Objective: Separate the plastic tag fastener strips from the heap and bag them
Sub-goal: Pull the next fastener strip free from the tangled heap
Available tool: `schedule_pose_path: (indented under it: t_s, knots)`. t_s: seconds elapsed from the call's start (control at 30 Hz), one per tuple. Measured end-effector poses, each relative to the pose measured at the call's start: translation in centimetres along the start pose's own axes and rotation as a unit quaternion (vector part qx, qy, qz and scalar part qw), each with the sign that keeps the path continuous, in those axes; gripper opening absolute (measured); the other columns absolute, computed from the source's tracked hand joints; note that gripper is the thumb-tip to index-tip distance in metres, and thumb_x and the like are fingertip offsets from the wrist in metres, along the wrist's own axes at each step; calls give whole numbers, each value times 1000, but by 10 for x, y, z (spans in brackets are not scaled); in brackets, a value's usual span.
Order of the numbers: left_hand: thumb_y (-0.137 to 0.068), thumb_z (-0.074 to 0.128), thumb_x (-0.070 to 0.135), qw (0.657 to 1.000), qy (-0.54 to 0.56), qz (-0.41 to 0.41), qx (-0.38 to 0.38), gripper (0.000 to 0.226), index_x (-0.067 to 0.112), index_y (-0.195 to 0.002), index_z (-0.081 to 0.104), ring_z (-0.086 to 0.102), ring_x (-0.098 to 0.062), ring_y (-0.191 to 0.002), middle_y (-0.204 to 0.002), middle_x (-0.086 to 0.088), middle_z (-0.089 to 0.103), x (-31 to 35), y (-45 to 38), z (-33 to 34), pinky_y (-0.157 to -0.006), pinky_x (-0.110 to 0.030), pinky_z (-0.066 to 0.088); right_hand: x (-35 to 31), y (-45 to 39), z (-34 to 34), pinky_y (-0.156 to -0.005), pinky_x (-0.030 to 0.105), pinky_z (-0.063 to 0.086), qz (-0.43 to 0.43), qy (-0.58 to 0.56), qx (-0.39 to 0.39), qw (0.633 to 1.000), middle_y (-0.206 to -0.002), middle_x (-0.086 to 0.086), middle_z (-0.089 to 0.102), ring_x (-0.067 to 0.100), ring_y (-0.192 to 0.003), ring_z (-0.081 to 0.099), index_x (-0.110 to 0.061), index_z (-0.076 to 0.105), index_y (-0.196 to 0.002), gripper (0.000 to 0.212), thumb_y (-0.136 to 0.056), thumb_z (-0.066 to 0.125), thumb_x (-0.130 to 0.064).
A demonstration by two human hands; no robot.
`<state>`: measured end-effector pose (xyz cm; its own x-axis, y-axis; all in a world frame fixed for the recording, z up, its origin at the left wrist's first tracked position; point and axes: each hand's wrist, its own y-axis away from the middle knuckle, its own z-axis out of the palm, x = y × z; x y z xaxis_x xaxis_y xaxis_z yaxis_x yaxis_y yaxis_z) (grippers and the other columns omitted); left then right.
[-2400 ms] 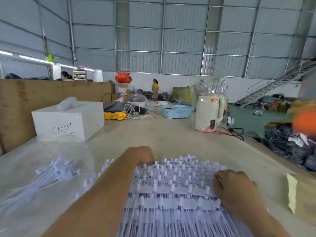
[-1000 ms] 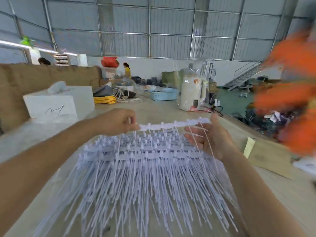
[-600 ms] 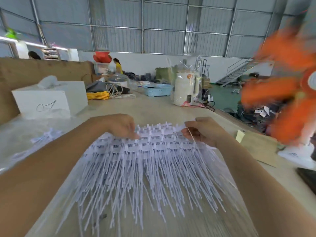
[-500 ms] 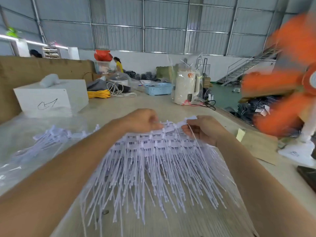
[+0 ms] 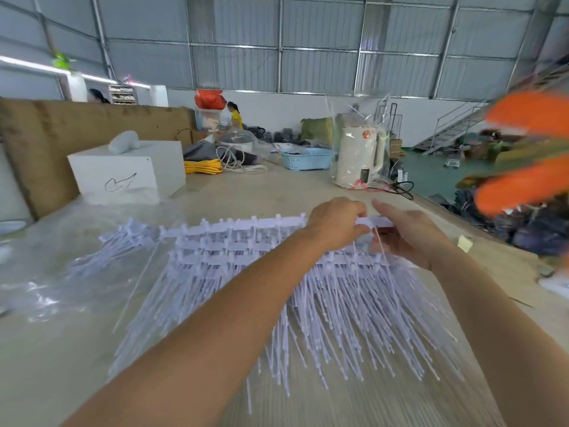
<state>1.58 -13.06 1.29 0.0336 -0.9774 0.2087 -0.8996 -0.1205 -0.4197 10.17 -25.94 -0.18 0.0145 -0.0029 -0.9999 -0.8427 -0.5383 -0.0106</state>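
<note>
The heap (image 5: 277, 288) of fastener strips lies at table centre. Left hand (image 5: 335, 223) pinches the top strip (image 5: 234, 224); right hand (image 5: 406, 235), at 3 o'clock, apparently supports it underneath. Strips are light and flexible, with snag-prone filaments; grip the header bar.

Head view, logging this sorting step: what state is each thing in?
top strip: lifted off heap, gripped at right end
heap: flat on table
left hand: pinching top strip
right hand: holding top strip
plastic bag: lying flat, strips inside
</note>
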Motion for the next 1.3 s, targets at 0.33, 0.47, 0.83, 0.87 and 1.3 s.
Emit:
schedule_pose_path:
  t_s: [0.33,0.47,0.83,0.87,1.3]
  knots:
    - [-93,54,36,999,-39,-16,-30,37,15,-123,59,58,-29,-104,-116,-11,61,-15,4,-10,-78,-33,43,9,-18,27,-47,25,43,-96,138,-8,986,-64,12,50,20,-53,47,-2,53,-75,35,-95,54,-30]
    - [-88,63,32,986,146,-71,-41,32,10,-111,66,61,-25,-94,-107,-9,66,-31,2,-2,-76,-28,45,7,-22,29,-45,21,45,-72,107,-27,991,-63,7,52,16,-53,51,-5,54,-76,30,-95,55,-28]
    - [-85,68,13,940,315,-120,-44,10,15,-81,59,54,-18,-63,-83,-9,63,-42,-13,14,-63,-28,45,7,-21,30,-49,29,55,-54,5,-72,996,-58,9,61,17,-47,60,-4,55,-84,27,-98,49,-27]
    - [-86,67,14,937,325,-123,-39,5,13,-83,62,54,-16,-64,-82,-7,62,-42,-14,14,-62,-26,43,7,-22,29,-47,27,53,-61,3,-67,996,-59,10,60,17,-46,59,-5,54,-83,26,-99,48,-25]
    - [-89,60,11,890,406,-202,-31,17,15,-74,67,47,-15,-62,-61,-3,55,-39,-19,13,-50,-19,38,21,-24,36,-41,18,39,-193,34,-5,981,-51,4,52,12,-38,46,-8,52,-75,24,-98,46,-11]
